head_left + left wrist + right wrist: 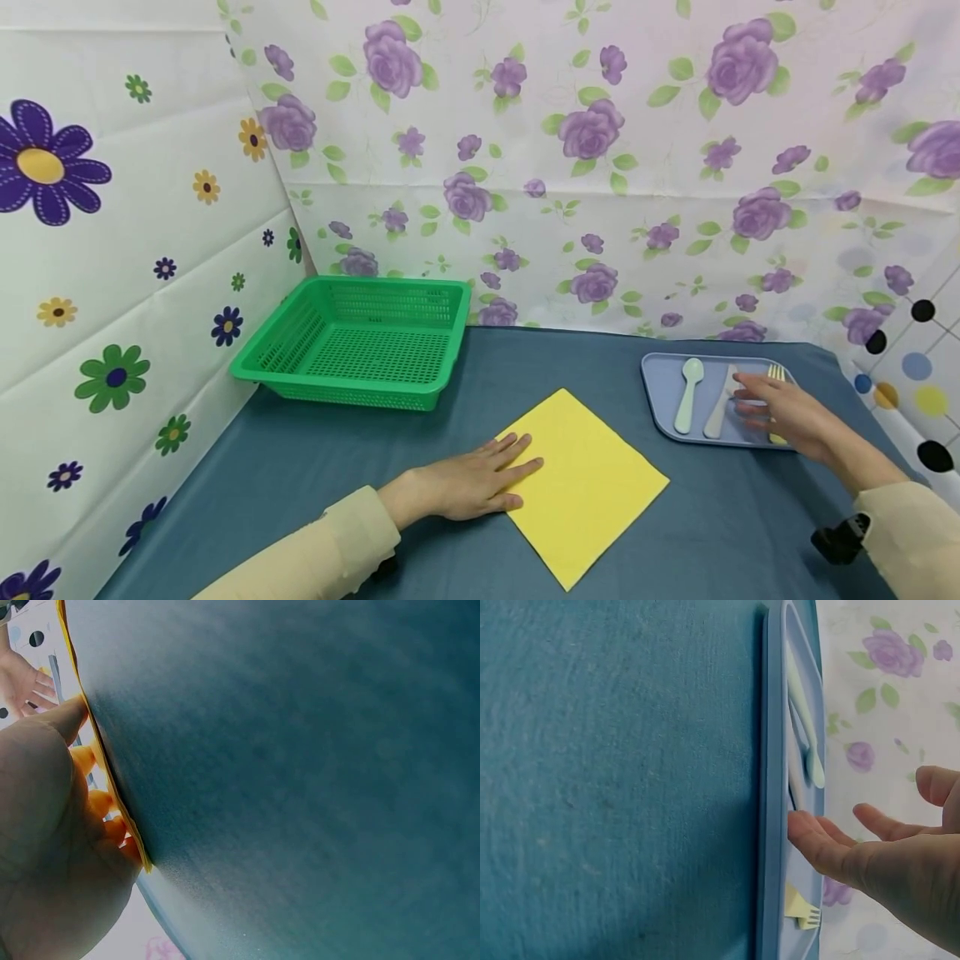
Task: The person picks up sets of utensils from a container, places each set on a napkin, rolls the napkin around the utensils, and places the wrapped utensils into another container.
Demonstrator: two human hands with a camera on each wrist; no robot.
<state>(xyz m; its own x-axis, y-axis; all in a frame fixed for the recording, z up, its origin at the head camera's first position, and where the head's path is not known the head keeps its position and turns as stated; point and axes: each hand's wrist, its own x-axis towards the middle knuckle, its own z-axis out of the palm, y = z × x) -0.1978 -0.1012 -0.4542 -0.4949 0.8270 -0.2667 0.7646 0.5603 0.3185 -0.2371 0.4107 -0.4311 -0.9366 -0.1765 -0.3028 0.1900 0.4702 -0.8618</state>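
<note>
A square yellow sheet, perhaps a folded napkin (pixel 588 487), lies cornerwise on the cloth. My left hand (pixel 476 482) rests flat on its left edge with fingers spread. Over the right part of a blue tray (pixel 667 365) hovers my right hand (pixel 787 412), its fingers loosely bent and holding nothing. On that tray lie a pale green spoon (pixel 686 396), a whitish knife (pixel 720 404) and a yellow fork (pixel 802 907). In the right wrist view my fingertips are close to the knife; whether they touch it I cannot tell. In the head view the right hand partly covers the fork.
A green plastic basket (pixel 442 379) stands at the back left, near the flowered wall sheet (pixel 525 250). Blue-grey cloth (pixel 300 475) covers the table. A dotted sheet (pixel 918 367) hangs along the right side.
</note>
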